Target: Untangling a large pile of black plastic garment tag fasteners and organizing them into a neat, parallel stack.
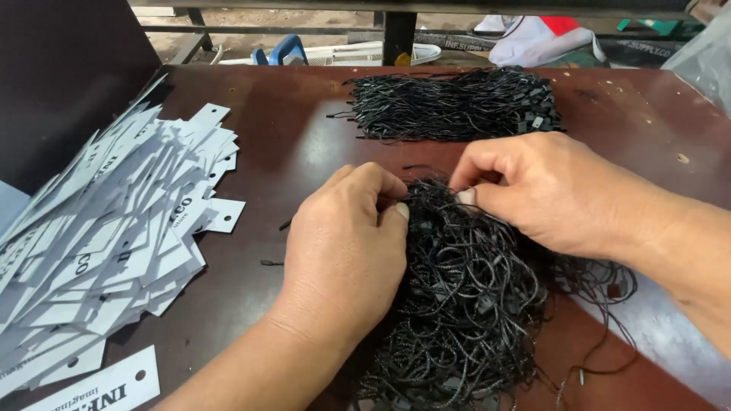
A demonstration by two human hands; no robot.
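Observation:
A tangled heap of black looped cords (464, 304) lies on the dark red table (289, 144) right in front of me. My left hand (346, 251) rests on the heap's left side, thumb and fingers pinching cords at its top. My right hand (548, 190) comes in from the right and pinches cords at the same top edge, fingertips close to the left hand's. A second bundle of black cords (453, 103), laid out straighter, sits farther back on the table.
A large pile of white paper hang tags (106, 228) with punched holes covers the table's left side. One loose tag (99, 388) lies at the near left edge. A clear plastic bag (704, 57) is at the far right. Beyond the table are a metal frame and clutter.

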